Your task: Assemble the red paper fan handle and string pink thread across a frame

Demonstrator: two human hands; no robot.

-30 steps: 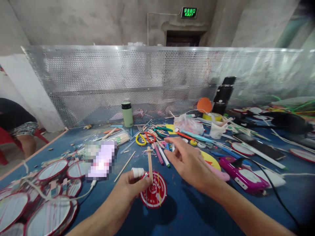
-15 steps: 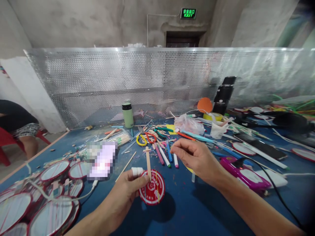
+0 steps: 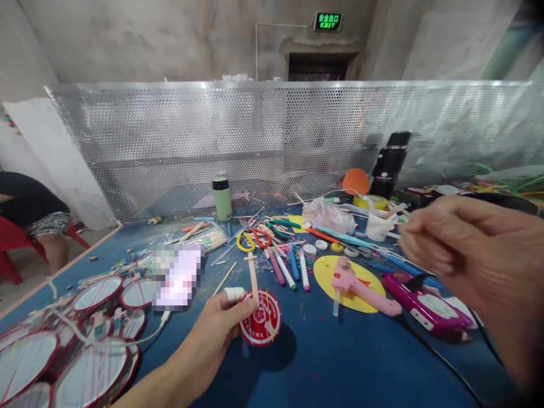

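My left hand [image 3: 219,326], its thumb bandaged in white, pinches a red round lid [image 3: 268,326] with white print. A wooden craft stick [image 3: 252,275] lies across the lid and reaches up past its rim, with a short crosspiece near its top. My thumb presses on the stick's lower part. Raised at the right, close to the camera, my right hand [image 3: 463,249] has its fingers curled together; what they hold, if anything, cannot be made out. Left of it, a pink glue gun [image 3: 361,292] lies on a yellow disc [image 3: 325,266].
Felt-tip pens [image 3: 293,266], scissors [image 3: 254,241] and scattered sticks lie mid-table. Red-rimmed round pieces [image 3: 89,368] crowd the left beside a lit phone [image 3: 178,277]. A purple device [image 3: 429,306] with a cable is at right. Behind stand a green bottle [image 3: 222,201] and a perforated metal panel [image 3: 191,130].
My right hand has moved right and up towards the camera, uncovering the glue gun and yellow disc. My left hand keeps the lid and stick almost in the same place.
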